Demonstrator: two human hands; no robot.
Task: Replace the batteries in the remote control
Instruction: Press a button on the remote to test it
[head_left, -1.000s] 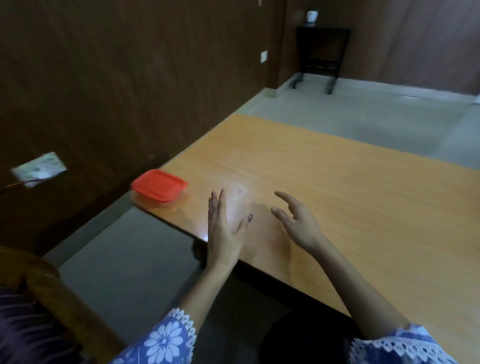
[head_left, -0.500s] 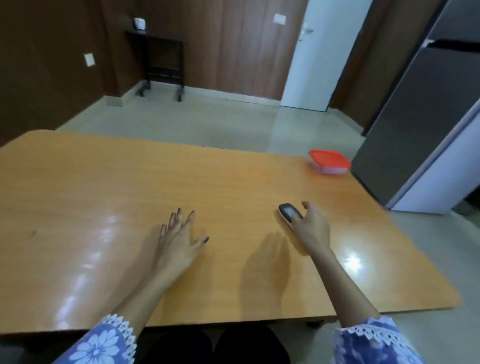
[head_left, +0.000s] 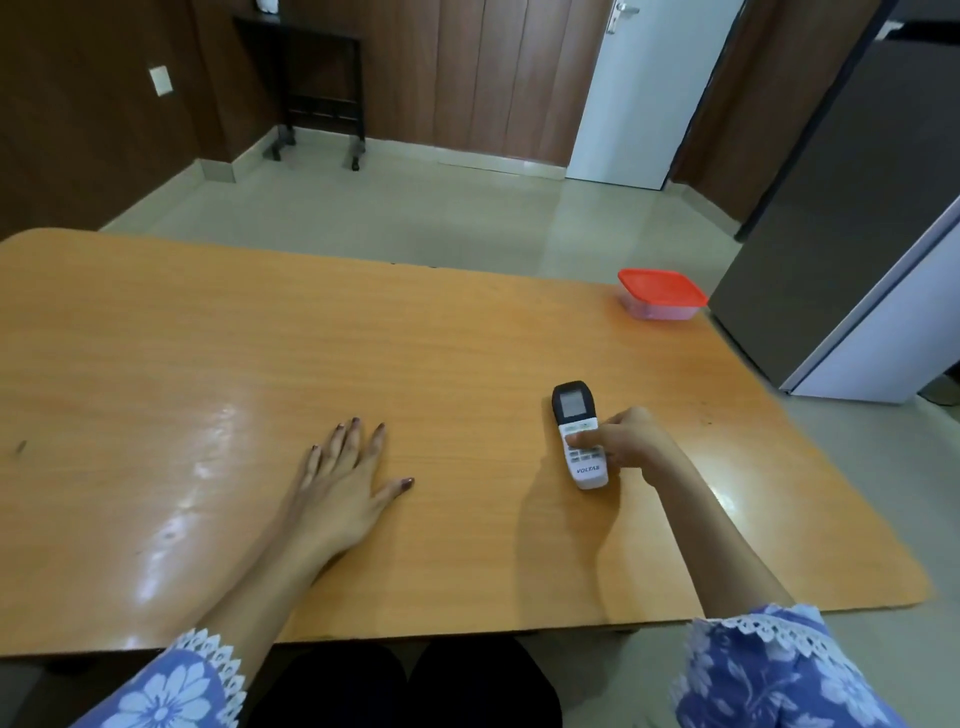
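Wooden table (head_left: 260, 364): one remote (head_left: 579, 435), one container (head_left: 661, 293).

Half a second ago the right hand (head_left: 636, 447) covered most of the remote control (head_left: 579, 435). Now the remote control shows nearly whole, face up, nearer the tabletop's (head_left: 208, 364) front edge, with the thumb across its buttons.
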